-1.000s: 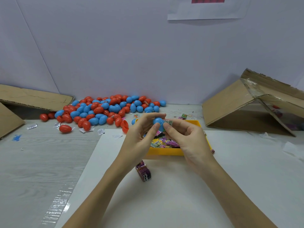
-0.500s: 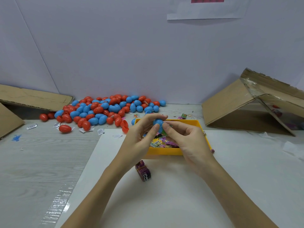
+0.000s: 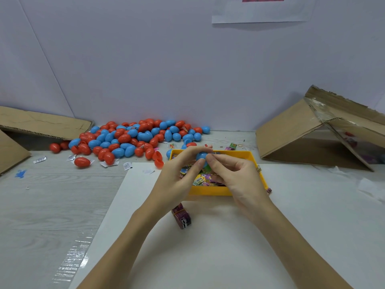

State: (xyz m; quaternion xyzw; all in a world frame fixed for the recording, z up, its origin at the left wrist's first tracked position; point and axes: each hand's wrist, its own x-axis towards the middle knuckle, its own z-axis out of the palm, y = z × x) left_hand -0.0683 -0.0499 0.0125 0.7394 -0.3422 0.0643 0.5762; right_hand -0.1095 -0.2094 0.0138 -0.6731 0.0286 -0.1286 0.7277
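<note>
I hold the blue egg [image 3: 201,157] up over the far part of the yellow tray [image 3: 210,191], mid-table. My left hand [image 3: 177,180] grips it, thumb and fingers curled round the shell. My right hand [image 3: 235,178] pinches at its right end. I cannot tell whether the shell is whole or in two halves. I judge this to be the fill-and-close step, with a packet from the tray going inside. The next move calls for a square, firm squeeze of the two halves, then a reach to the pile of eggs [image 3: 133,138] at the far left.
</note>
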